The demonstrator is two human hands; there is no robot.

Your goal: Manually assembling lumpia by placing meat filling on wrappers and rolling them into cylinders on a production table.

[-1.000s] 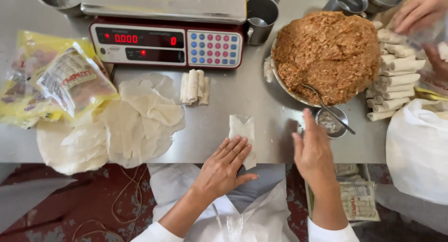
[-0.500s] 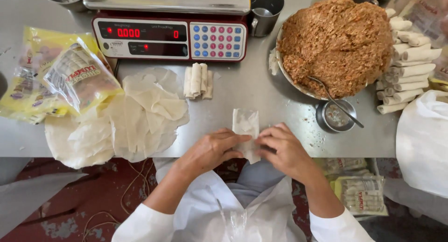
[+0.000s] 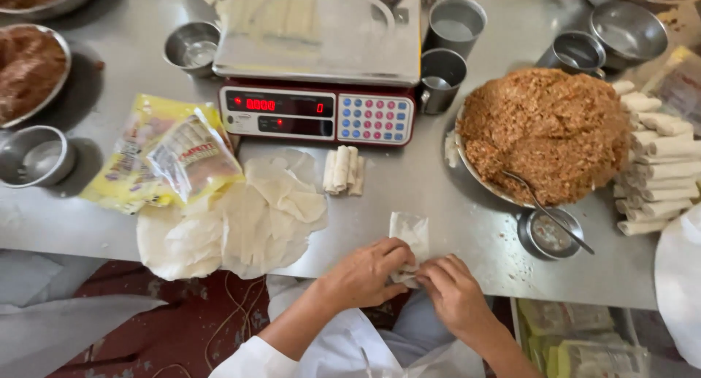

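Both hands work at the near edge of the steel table (image 3: 438, 195). My left hand (image 3: 365, 272) and my right hand (image 3: 453, 290) pinch the near end of a thin white wrapper sheet (image 3: 410, 232), which is folded over at the bottom and lies flat away from me. A big round plate of brown minced filling (image 3: 544, 130) with a spoon (image 3: 544, 206) in it sits to the right. Three finished rolls (image 3: 344, 170) lie in front of a red weighing scale (image 3: 318, 71).
A loose stack of round wrappers (image 3: 234, 221) and yellow wrapper packets (image 3: 164, 159) lie to the left. A small steel bowl (image 3: 551, 233) is near the plate. Several finished rolls (image 3: 653, 166) are piled at the right. Steel cups (image 3: 442, 75) and bowls (image 3: 33, 155) stand around.
My right hand came back from the small bowl to the wrapper. Both hands now fold its near end. The view has tilted up, showing more of the table's far side.
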